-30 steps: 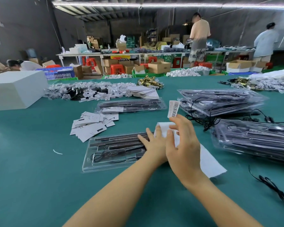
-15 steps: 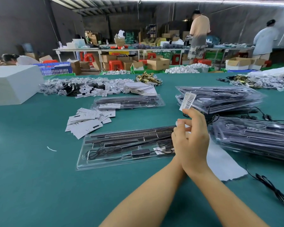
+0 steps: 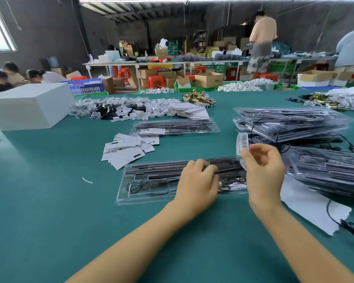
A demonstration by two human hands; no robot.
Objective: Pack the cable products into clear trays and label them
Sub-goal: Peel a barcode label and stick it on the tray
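**Barcode label held over a packed clear tray**

A wide green desk (image 3: pixel 49 201) fills the view. Near its middle lies a long clear tray (image 3: pixel 151 184), flat, holding dark straight cable parts and a coiled black cord. To the right sit stacks of filled trays (image 3: pixel 290 123), and beyond the near tray lies a loose pile of white cards (image 3: pixel 127 150).

The left hand (image 3: pixel 198 180) rests on the tray's centre with curled fingers pressing it down; whether it grasps anything cannot be told. The right hand (image 3: pixel 264 170) hovers over the tray's right end, pinching a small white barcode label (image 3: pixel 242 142) by its lower edge between thumb and fingertips, the label standing upright.

The tray looks like thin, glossy plastic: light, springy, probably slippery, best held flat by its rim. The label seems flimsy and sticky, so it is best held at one edge.
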